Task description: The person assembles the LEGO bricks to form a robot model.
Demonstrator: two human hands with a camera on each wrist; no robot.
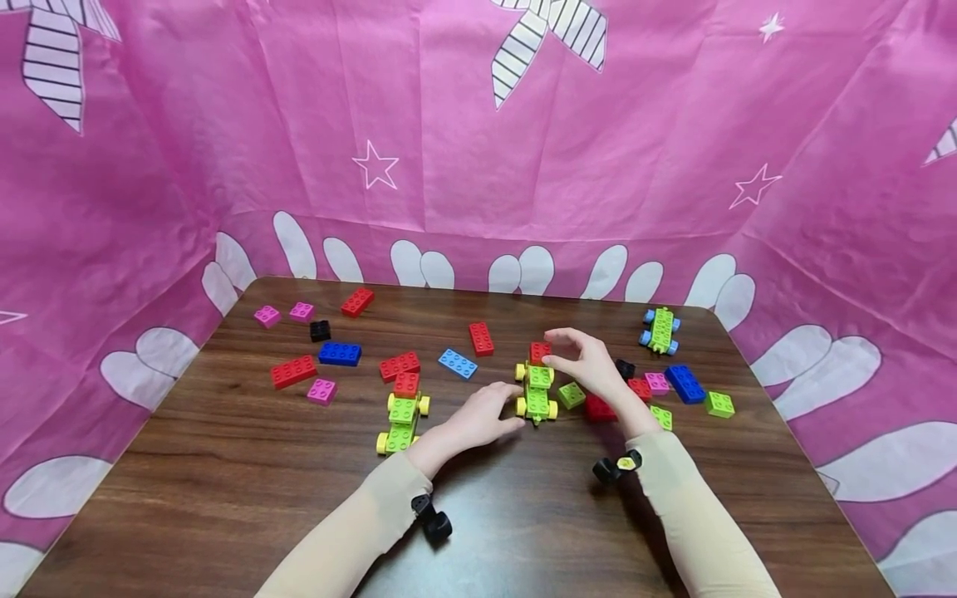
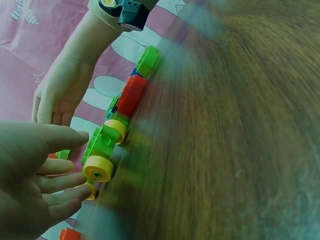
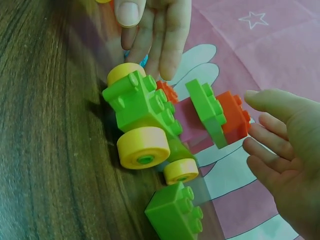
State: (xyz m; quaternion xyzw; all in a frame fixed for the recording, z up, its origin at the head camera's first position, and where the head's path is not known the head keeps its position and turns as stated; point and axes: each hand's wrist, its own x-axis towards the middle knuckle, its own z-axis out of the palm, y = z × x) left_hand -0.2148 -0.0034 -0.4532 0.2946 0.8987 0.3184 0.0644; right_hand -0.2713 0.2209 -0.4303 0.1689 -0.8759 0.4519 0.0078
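A toy car (image 1: 537,401) of green bricks on yellow wheels stands mid-table. The right wrist view shows its pink brick (image 3: 192,122), a green brick (image 3: 206,112) and a red brick (image 3: 234,117) at the top. Around that red brick, thumb on one side and fingers on the other, is my right hand (image 1: 589,365); the fingers look relaxed, not gripping. My left hand (image 1: 478,418) lies low beside the wheels, fingers extended and thumb apart, holding nothing. Left of it stands a similar car (image 1: 402,422) with a red brick on top, partly hidden by my wrist.
A green chassis (image 1: 661,330) with blue wheels stands back right. Right of the car are loose bricks, including a dark blue one (image 1: 685,384) and a green one (image 1: 720,404). Red, pink, black and blue bricks, such as a light blue one (image 1: 458,363), lie scattered left and behind.
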